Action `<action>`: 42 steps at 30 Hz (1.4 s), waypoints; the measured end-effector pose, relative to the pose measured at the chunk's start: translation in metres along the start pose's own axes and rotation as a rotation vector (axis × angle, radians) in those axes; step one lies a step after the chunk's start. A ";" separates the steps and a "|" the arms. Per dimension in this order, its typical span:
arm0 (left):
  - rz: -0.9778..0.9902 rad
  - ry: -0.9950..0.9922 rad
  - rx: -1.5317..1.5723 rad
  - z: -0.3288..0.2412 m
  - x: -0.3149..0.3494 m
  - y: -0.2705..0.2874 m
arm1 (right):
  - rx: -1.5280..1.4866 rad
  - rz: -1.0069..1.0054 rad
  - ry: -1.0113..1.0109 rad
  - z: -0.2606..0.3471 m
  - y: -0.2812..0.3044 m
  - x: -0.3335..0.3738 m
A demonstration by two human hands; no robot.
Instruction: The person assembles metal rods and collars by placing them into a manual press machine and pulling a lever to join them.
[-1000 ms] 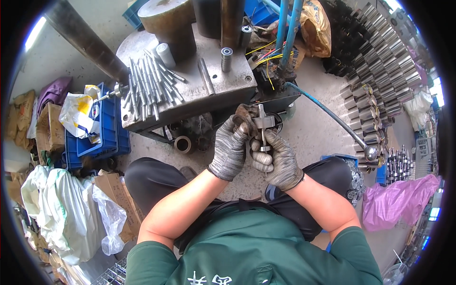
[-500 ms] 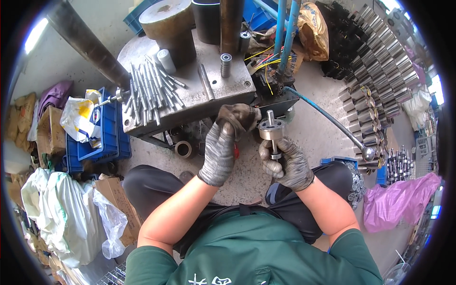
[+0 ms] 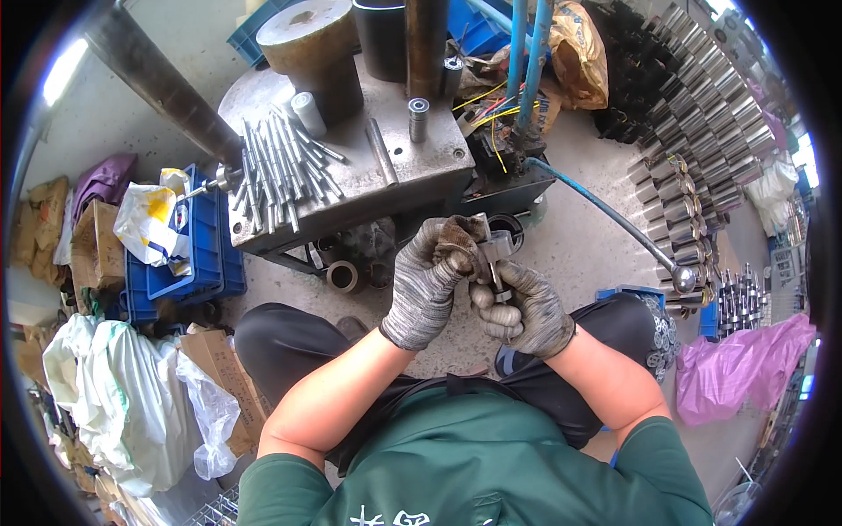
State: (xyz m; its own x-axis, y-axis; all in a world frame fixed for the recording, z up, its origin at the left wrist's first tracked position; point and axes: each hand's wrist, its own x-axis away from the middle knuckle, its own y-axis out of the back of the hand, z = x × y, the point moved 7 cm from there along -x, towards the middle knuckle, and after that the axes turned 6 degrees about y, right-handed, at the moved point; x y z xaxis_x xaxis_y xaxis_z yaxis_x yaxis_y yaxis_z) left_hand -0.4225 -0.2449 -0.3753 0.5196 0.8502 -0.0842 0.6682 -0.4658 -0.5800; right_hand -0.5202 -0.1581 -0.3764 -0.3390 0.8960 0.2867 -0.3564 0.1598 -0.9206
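Note:
My left hand, in a grey work glove, is closed around a dirty brown rag. The rag is pressed against the side of a shiny metal shaft with a round flange. My right hand, gloved too, grips that shaft by its lower end, with thumb and fingers wrapped round it. Both hands are close together above the floor, in front of the steel bench. The rag and left fingers hide part of the flange, which looks slightly blurred.
On the steel bench lie a pile of thin metal rods, one loose rod and a small stack of bearings. A blue lever with a ball end reaches out at right. Stacked metal cylinders stand beyond it.
My left hand has brought the rag down and right onto the metal shaft's flange. The shaft has tilted and shifted slightly left and down in my right hand.

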 end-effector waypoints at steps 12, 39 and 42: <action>-0.269 0.156 -0.021 0.001 -0.023 0.055 | 0.896 -0.124 0.269 0.042 -0.024 0.016; 0.233 0.003 -0.610 0.013 0.004 -0.012 | 2.431 -0.189 0.590 0.054 -0.034 0.024; 0.091 -0.053 -0.574 0.014 0.003 -0.005 | 2.480 -0.228 0.603 0.049 -0.031 0.024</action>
State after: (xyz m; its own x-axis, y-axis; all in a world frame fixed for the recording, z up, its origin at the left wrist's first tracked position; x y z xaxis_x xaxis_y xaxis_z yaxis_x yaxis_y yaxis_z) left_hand -0.4321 -0.2367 -0.3844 0.5708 0.8049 -0.1620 0.8115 -0.5831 -0.0378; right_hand -0.5595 -0.1620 -0.3285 -0.1813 0.9698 -0.1633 -0.3240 0.0979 0.9410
